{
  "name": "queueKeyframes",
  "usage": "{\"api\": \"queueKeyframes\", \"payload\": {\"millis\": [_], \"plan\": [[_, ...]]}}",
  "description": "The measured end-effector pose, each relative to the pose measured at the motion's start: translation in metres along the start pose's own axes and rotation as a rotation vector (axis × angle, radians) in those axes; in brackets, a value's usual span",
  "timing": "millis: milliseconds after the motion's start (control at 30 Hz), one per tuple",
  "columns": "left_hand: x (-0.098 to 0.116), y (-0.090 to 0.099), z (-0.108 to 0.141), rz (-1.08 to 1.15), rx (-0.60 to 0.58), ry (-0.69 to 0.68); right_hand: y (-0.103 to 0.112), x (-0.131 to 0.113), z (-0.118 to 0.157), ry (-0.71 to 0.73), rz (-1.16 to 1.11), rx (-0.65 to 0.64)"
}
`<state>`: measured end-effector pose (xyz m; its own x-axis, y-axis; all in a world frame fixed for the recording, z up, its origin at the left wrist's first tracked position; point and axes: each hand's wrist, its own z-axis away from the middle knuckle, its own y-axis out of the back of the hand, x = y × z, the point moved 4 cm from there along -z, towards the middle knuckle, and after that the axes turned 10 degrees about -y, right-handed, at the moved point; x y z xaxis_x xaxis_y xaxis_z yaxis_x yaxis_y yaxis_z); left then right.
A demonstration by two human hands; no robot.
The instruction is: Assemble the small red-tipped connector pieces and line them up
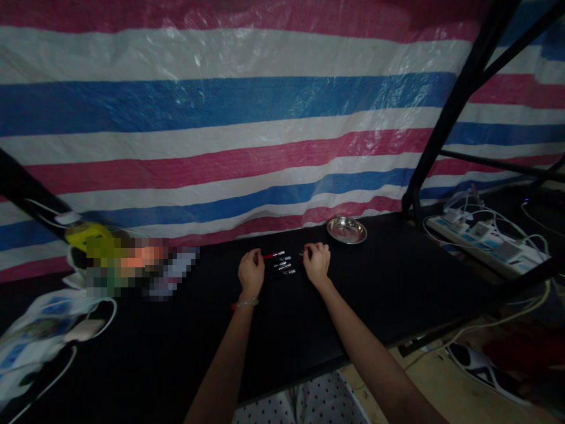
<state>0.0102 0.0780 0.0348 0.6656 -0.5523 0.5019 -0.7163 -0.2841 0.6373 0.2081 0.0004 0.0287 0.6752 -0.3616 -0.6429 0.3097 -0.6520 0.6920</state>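
On the black tabletop (282,318), my left hand (251,274) is closed, its fingertips at the end of a slim red pen-like stick (270,255) with a silver end. Several dark pen-like sticks (282,267) with silver ends lie side by side just right of that hand. My right hand (316,263) is curled a little farther right, thumb and fingers pinched together. A small dark and red bit shows at its fingertips, too small to name. A shallow round metal dish (346,230) stands beyond my right hand, apart from it.
A striped plastic sheet (229,147) hangs behind the table. Black frame posts (445,123) rise at the right. Power strips with cables (489,238) lie at the right, with more white cables (83,330) at the left. A yellow item (90,235) sits beside a blurred patch.
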Motion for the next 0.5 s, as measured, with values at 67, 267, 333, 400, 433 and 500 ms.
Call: {"api": "queueKeyframes", "payload": {"millis": [67, 267, 333, 400, 433, 500], "plan": [[-0.002, 0.002, 0.001, 0.021, 0.017, 0.085, 0.0, 0.0, 0.0, -0.011, 0.012, 0.015], [-0.01, 0.004, 0.003, 0.084, 0.088, 0.232, 0.0, 0.002, 0.001, -0.029, 0.016, 0.046], [-0.012, 0.003, 0.003, 0.127, 0.113, 0.245, -0.001, 0.003, 0.002, -0.024, 0.003, 0.058], [-0.013, 0.003, 0.003, 0.143, 0.131, 0.252, -0.002, 0.003, 0.002, -0.016, -0.01, 0.063], [-0.014, 0.004, 0.003, 0.141, 0.139, 0.252, -0.002, 0.003, 0.002, -0.012, -0.017, 0.063], [-0.014, 0.005, 0.003, 0.133, 0.165, 0.236, -0.002, 0.003, 0.003, -0.004, -0.032, 0.056]]}}
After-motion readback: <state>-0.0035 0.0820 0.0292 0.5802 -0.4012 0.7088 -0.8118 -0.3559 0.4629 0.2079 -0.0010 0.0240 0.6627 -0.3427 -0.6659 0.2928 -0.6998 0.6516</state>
